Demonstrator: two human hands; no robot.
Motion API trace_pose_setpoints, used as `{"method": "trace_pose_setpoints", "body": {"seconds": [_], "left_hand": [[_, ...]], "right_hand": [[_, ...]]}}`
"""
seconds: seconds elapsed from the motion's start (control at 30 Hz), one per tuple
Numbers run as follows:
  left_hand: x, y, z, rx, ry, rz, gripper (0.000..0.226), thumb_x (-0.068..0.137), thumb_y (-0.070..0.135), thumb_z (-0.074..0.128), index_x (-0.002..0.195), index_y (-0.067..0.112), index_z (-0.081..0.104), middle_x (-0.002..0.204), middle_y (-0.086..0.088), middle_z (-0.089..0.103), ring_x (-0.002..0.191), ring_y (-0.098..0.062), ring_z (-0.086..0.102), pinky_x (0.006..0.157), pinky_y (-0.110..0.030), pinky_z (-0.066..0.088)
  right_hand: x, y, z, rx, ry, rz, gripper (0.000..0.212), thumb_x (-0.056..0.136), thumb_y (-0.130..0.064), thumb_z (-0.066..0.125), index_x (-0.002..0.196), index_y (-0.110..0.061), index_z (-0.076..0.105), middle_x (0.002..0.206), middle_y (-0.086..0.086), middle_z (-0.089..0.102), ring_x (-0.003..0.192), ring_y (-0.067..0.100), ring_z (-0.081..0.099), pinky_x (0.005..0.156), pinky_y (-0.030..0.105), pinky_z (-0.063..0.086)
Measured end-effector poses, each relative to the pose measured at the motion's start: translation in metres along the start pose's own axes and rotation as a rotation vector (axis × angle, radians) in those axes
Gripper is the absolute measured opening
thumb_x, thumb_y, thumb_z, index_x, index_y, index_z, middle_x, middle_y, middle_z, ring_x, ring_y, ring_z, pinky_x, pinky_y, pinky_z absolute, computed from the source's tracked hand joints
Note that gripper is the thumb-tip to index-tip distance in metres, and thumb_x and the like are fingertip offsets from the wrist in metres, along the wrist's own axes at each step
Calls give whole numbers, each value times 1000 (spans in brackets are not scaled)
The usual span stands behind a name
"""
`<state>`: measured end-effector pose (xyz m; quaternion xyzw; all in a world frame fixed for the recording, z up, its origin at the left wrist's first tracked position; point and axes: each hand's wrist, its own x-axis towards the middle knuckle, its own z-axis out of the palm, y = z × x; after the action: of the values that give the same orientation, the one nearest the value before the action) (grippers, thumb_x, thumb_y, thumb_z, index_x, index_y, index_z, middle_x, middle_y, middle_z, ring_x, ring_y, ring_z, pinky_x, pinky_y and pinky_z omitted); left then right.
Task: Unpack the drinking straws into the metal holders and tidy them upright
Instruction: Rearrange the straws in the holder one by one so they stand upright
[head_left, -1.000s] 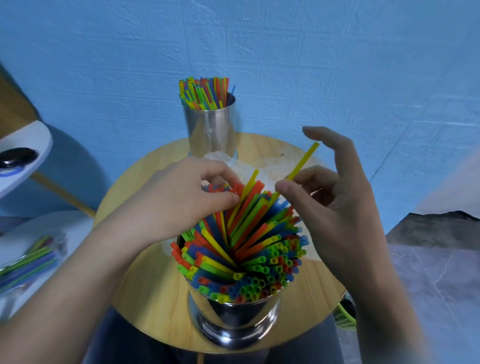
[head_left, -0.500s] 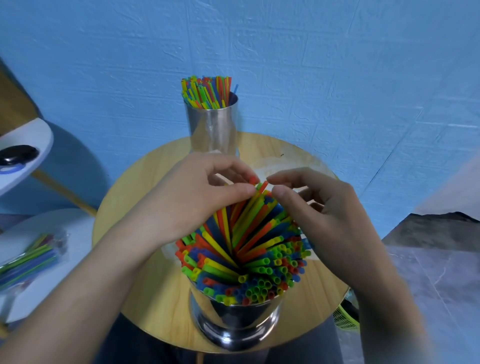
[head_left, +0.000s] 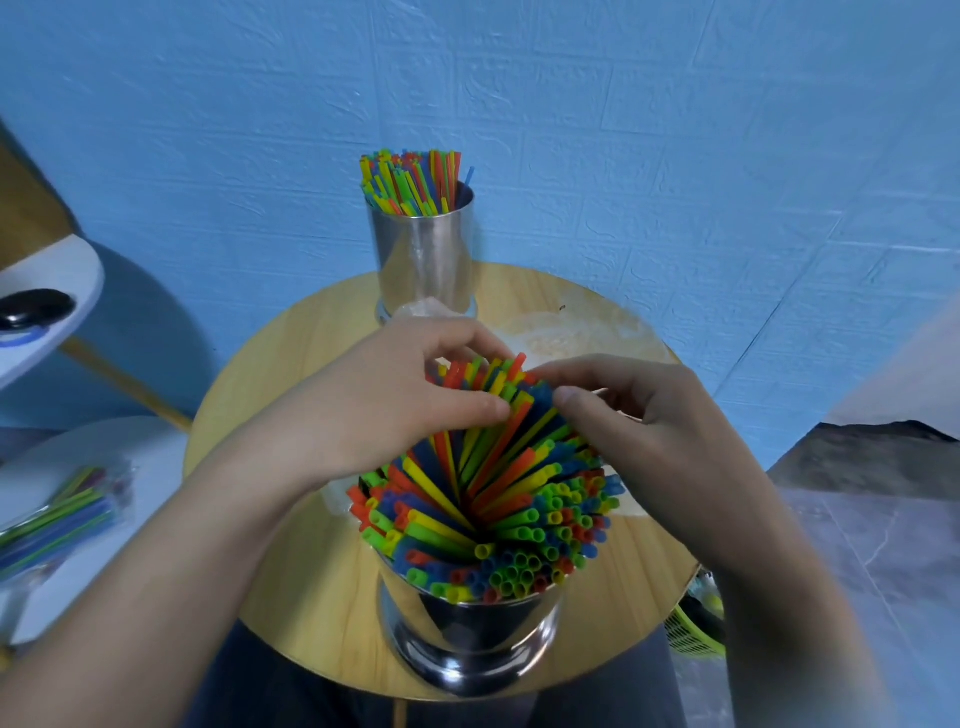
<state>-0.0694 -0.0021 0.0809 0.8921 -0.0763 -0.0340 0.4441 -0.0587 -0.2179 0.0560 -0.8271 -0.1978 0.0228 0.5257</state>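
Observation:
A shiny metal holder (head_left: 470, 644) stands at the near edge of the round wooden table (head_left: 306, 582), packed with coloured straws (head_left: 498, 514) that fan out and lean away from me. My left hand (head_left: 379, 405) curls over the far left tips of this bunch, thumb and fingers around them. My right hand (head_left: 634, 415) grips the far right tips, thumb pressed against the straws. A second metal holder (head_left: 423, 260) stands at the table's far edge, with thin coloured straws (head_left: 413, 182) upright in it.
A clear empty wrapper (head_left: 566, 332) lies on the table behind my hands. A white surface (head_left: 140, 452) at the left carries a sealed pack of straws (head_left: 57, 519). A green basket (head_left: 693, 631) sits below the table's right edge. The blue wall is close behind.
My right hand has let the yellow straw it held up drop into the bunch and closed in on the tips. Both hands now squeeze the far straws together.

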Motion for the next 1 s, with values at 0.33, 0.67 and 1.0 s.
{"method": "trace_pose_setpoints", "body": {"seconds": [0.33, 0.67, 1.0], "left_hand": [[-3, 4, -1, -9, -45, 34, 29, 86, 23, 75, 107, 41, 67, 105, 14, 71, 89, -2, 69, 76, -15, 53], [1, 2, 1, -2, 21, 56, 14, 84, 28, 78, 94, 29, 68, 92, 2, 74, 83, -16, 70, 83, -39, 54], [-3, 2, 2, 24, 142, 18, 13, 86, 22, 74, 94, 31, 67, 92, 9, 76, 84, -16, 69, 81, -29, 48]], "right_hand": [[1, 0, -2, 36, -7, -12, 16, 96, -24, 64, 96, -32, 78, 87, -11, 73, 81, 9, 68, 71, 27, 57], [0, -1, -1, 91, 31, -25, 16, 96, -19, 68, 96, -32, 78, 90, -7, 73, 81, 11, 67, 69, 24, 55], [-2, 2, -1, 73, -6, 30, 17, 99, -23, 61, 97, -30, 76, 87, -3, 74, 77, 10, 71, 67, 25, 58]]}}
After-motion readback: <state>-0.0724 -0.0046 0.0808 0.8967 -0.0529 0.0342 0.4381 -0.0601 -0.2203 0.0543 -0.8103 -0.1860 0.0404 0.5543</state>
